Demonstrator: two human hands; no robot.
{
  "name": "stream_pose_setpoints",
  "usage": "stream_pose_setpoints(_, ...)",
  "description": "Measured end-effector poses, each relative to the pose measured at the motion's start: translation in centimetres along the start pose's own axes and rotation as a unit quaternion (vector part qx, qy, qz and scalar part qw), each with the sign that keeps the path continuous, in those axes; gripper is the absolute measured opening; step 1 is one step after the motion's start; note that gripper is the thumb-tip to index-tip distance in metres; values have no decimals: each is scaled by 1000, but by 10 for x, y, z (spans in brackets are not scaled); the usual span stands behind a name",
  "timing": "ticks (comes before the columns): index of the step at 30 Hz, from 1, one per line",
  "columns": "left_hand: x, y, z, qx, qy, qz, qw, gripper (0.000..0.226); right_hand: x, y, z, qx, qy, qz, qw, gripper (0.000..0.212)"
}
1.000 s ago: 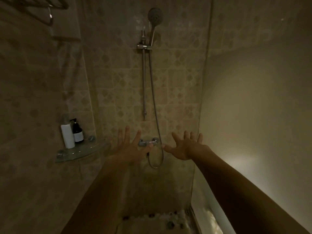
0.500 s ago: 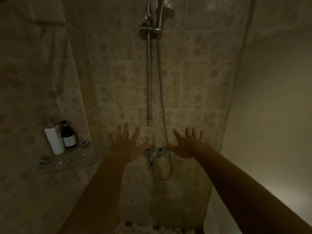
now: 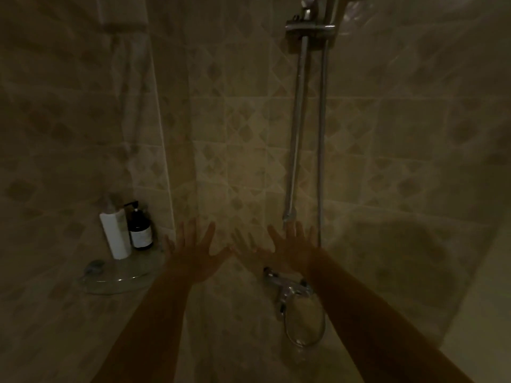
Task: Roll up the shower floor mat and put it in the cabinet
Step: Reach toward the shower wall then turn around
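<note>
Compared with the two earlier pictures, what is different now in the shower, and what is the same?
The view has tilted up: the mat's edge, seen at the bottom a second ago, is out of frame. Both the left hand and right hand remain spread open, holding nothing. The white bottle and dark pump bottle stand unchanged on the glass shelf.

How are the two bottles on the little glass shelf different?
The white bottle is taller and plain, while the dark bottle is shorter and has a pale label. The dark bottle has a black pump on top; the white bottle's top is too dim to make out. Both stand upright, side by side, on the glass corner shelf.
</note>
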State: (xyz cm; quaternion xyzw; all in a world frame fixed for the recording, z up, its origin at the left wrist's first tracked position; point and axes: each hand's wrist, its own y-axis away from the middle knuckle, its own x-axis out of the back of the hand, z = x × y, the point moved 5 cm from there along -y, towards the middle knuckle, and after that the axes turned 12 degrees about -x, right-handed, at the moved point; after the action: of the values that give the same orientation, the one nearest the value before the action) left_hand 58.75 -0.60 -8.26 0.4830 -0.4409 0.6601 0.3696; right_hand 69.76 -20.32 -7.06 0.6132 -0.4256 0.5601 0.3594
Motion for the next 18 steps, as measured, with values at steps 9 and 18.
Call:
stream_pose_setpoints(9,44,-1,-121,133,-31,66,988,92,-6,-49,-170,244,-28,-14,969,74)
stream_pose_setpoints(18,75,106,-240,330,-78,54,939,98,-12,-23,-335,413,-59,-22,908,83)
